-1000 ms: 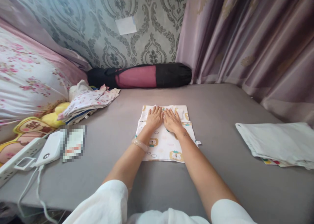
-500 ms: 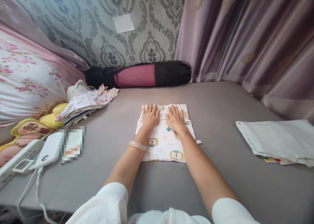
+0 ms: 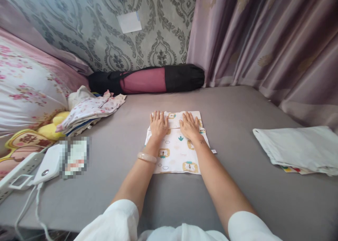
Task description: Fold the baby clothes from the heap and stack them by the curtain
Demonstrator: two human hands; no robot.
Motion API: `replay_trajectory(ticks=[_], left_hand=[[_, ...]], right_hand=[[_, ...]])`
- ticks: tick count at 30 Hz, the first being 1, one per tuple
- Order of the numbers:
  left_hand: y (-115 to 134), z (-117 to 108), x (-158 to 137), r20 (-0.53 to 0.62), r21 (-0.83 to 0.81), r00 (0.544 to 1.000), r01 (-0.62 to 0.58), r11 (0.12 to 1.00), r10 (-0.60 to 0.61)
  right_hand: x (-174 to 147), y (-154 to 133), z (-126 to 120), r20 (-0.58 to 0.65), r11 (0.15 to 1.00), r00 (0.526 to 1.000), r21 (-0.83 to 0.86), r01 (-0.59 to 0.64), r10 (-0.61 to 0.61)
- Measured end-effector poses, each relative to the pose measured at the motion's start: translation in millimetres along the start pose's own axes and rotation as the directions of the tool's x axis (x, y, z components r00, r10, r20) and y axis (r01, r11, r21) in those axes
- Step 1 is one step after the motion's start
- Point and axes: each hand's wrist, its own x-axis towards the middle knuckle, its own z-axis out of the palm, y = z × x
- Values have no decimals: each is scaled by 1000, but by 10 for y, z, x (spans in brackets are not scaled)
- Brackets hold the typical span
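Cloth printed with animal faces [image 3: 175, 158] is shown, in the head view, folded flat on the grey bed [image 3: 232, 156], between its near and far edges, where it can be reached evenly by both arms. The left hand [image 3: 158, 126] and right hand [image 3: 189, 126] are opened, palms down, across its far end; nothing is gripped, and the layers are apparently being pressed level. A folded pale garment [image 3: 295, 147] is set toward the bed's right edge and a clothes pile [image 3: 92, 109] toward its far left corner, presumably to be out of the way.
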Motion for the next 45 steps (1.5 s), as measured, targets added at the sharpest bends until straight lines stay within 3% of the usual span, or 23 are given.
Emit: replay_trajectory(ticks=[5,10,17,22,30,33,36,38,41,45], left_hand=[[-8,31,20,121,-4,990,74,997,-73],[-9,37,30,141,-7,987,77,997,-75],[-30,50,7,-42,6,991,130,992,-129],[-64,110,32,65,35,981,180,983,-182],[-73,51,69,146,47,974,168,985,-173],[-96,-29,27,188,39,977,93,995,-99],[-99,-133,-109,215,21,975,-59,998,53],[-85,-194,-230,261,-12,943,-210,978,205],[-59,-251,-380,342,-66,856,-389,919,387],[-31,-281,-438,411,-85,817,-407,909,405]], right_hand=[[15,49,33,-35,994,994,-48,-103,101],[30,60,43,-2,992,994,-73,-105,105],[20,78,-24,22,991,991,-39,-128,129],[-4,142,-36,-66,974,975,-60,-218,214],[-3,152,7,-72,968,971,-88,-236,230],[-42,142,-86,-10,974,978,-83,-209,209],[-159,118,-193,41,994,997,-87,-68,72],[-267,86,-222,75,993,995,-88,78,-71],[-410,38,-185,159,970,962,-62,234,-221],[-472,17,-96,193,966,953,-60,250,-234]])
